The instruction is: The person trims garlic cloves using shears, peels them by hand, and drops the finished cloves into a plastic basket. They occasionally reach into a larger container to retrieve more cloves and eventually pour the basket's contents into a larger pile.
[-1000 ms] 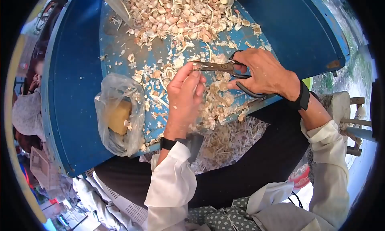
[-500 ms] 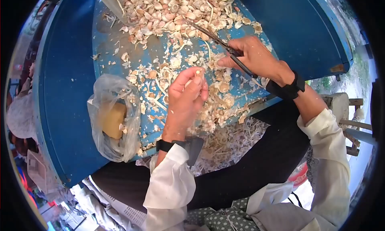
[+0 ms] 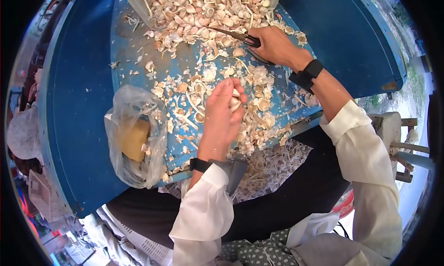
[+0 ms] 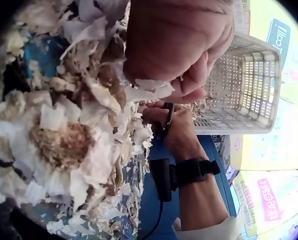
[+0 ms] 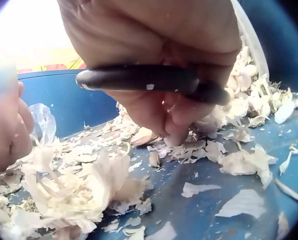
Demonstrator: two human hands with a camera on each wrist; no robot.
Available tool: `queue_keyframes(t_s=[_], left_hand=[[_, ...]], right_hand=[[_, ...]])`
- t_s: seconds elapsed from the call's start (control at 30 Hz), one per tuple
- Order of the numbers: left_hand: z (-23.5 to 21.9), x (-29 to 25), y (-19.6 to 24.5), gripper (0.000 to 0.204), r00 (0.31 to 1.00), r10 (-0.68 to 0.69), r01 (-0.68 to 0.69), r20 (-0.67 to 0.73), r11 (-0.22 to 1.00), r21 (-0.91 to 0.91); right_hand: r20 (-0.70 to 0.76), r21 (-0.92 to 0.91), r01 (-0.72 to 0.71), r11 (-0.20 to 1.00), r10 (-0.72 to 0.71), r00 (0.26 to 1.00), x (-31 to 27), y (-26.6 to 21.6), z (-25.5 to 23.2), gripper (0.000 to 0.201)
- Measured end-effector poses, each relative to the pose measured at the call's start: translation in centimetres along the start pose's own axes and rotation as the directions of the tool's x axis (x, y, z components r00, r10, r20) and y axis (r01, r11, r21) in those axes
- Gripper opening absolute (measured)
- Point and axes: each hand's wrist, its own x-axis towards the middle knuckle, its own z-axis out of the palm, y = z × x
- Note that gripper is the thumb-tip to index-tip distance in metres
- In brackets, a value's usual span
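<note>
My left hand (image 3: 218, 120) curls its fingers round pale garlic cloves (image 3: 235, 101), just above the litter of skins. Further forward, my right hand (image 3: 277, 48) holds dark-handled scissors (image 3: 233, 35), their blades together and pointing left over the near edge of the garlic pile (image 3: 203, 18). In the right wrist view a black scissor handle (image 5: 139, 78) crosses the palm, and the fingertips (image 5: 176, 135) reach down to the bits on the blue surface. The left wrist view shows the left hand (image 4: 181, 45) close up, hiding most of what it holds.
A pale slotted basket (image 4: 249, 90) lies tipped around the pile. Papery garlic skins (image 3: 259, 122) and stalks cover the near blue tray (image 3: 134, 76). A clear plastic bag (image 3: 122, 150) with a yellow-brown block (image 3: 135, 140) sits at left. More scraps (image 3: 273, 166) lie below the tray edge.
The scissors, first at the left fingertips with blades parted, have closed and moved away forward with the right hand to the pile's edge. The left hand has turned, showing cloves in its fingers.
</note>
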Motion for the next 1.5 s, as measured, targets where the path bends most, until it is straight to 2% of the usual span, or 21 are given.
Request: queue_keyframes(t_s=[0.07,0.13,0.2,0.27,0.33,0.37,0.4,0.47,0.53,0.6,0.77,0.8,0.9,1.0,1.1,1.13,1.2,1.27,1.37,1.43,1.5], left_hand=[[0.2,0.2,-0.3,0.026,0.999,-0.027,0.028,-0.047,0.999,0.019],[0.6,0.4,-0.4,0.028,0.997,-0.036,0.037,-0.068,0.999,0.026],[1.0,0.7,-0.6,0.030,0.994,-0.047,0.051,-0.095,0.998,0.033],[1.8,1.1,-1.0,0.032,0.993,-0.066,0.076,-0.095,0.990,0.115],[2.0,1.4,-1.4,0.030,0.993,-0.057,0.071,-0.107,0.989,0.132],[1.7,1.5,-1.3,0.028,0.994,-0.017,0.027,-0.108,0.995,0.092],[1.4,1.5,-1.2,0.028,0.993,0.023,-0.017,-0.112,0.999,0.051],[1.5,1.2,-0.7,0.026,0.989,0.016,-0.012,-0.150,0.999,0.030],[1.1,1.0,-0.6,0.026,0.988,-0.026,0.019,-0.149,0.999,-0.047],[0.9,1.1,-0.6,0.026,0.992,-0.021,0.018,-0.124,1.000,-0.026],[1.2,1.3,-1.1,0.028,0.994,-0.007,0.010,-0.113,1.000,0.023],[1.8,1.2,-1.1,0.030,0.994,0.010,0.003,-0.113,0.993,0.118],[2.6,0.7,-1.3,0.030,0.997,0.046,-0.028,-0.060,0.962,0.272],[3.0,0.0,-1.2,0.030,0.996,0.081,-0.066,-0.034,0.943,0.326],[2.2,-0.4,-0.8,0.026,0.998,0.033,-0.043,-0.057,0.984,-0.174],[1.6,-0.5,-0.7,0.026,0.997,0.047,-0.058,-0.068,0.984,-0.167],[1.1,-0.8,-0.4,0.021,0.994,0.063,-0.011,0.089,0.871,-0.491],[0.9,-1.2,0.1,0.020,0.989,0.095,-0.029,0.116,0.881,-0.473],[1.1,-1.5,0.6,0.022,0.987,0.159,-0.154,-0.023,0.904,-0.398],[0.9,-1.6,0.7,0.023,0.987,0.161,-0.144,0.011,0.905,-0.401],[0.6,-1.6,1.0,0.024,0.985,0.166,-0.133,0.047,0.905,-0.403]], right_hand=[[-0.014,0.086,0.023,0.996,-0.022,1.000,-0.8,0.8,-0.4,0.022],[0.058,0.145,-0.059,0.988,0.051,0.997,-1.6,0.0,-1.6,0.020],[0.139,0.443,-0.133,0.886,0.079,0.987,-2.7,-1.1,-2.8,0.016],[0.180,0.485,-0.163,0.859,0.085,0.980,-3.5,-1.9,-3.4,0.013],[0.062,0.602,0.005,0.799,-0.052,0.997,-3.8,-2.5,-3.8,0.015],[0.074,0.553,-0.120,0.824,0.095,0.993,-4.0,-2.7,-4.4,0.017],[0.073,0.555,-0.124,0.823,0.100,0.992,-4.1,-2.0,-4.2,0.017],[0.020,0.262,-0.128,0.957,0.127,0.992,-3.6,-0.1,-3.5,0.018],[0.053,0.324,-0.133,0.937,0.122,0.991,-3.8,-0.1,-2.6,0.018],[0.058,0.063,-0.055,0.996,0.052,0.997,-4.0,-0.1,-1.0,0.020],[0.040,0.205,-0.006,0.979,-0.002,0.999,-3.7,-1.1,-2.5,0.024],[0.041,0.205,-0.006,0.979,-0.002,0.999,-3.8,-2.0,-3.5,0.024],[0.107,0.226,0.235,0.945,-0.264,0.959,-4.4,-4.7,-5.4,0.024],[0.073,0.394,0.179,0.902,-0.225,0.972,-5.2,-5.5,-5.0,0.026],[0.049,0.362,0.113,0.925,-0.140,0.989,-5.6,-6.3,-6.0,0.037],[0.059,0.319,0.060,0.946,-0.082,0.995,-5.9,-6.3,-6.2,0.041],[0.078,0.235,0.092,0.968,-0.113,0.991,-6.6,-6.0,-6.3,0.048],[0.126,0.171,0.105,0.980,-0.128,0.984,-7.3,-5.9,-5.7,0.050],[0.126,0.168,0.131,0.977,-0.153,0.980,-7.4,-5.9,-4.6,0.050],[0.104,0.170,0.163,0.972,-0.182,0.978,-7.4,-6.0,-4.3,0.050],[0.201,0.115,0.129,0.985,-0.150,0.968,-7.2,-6.0,-4.6,0.051]])
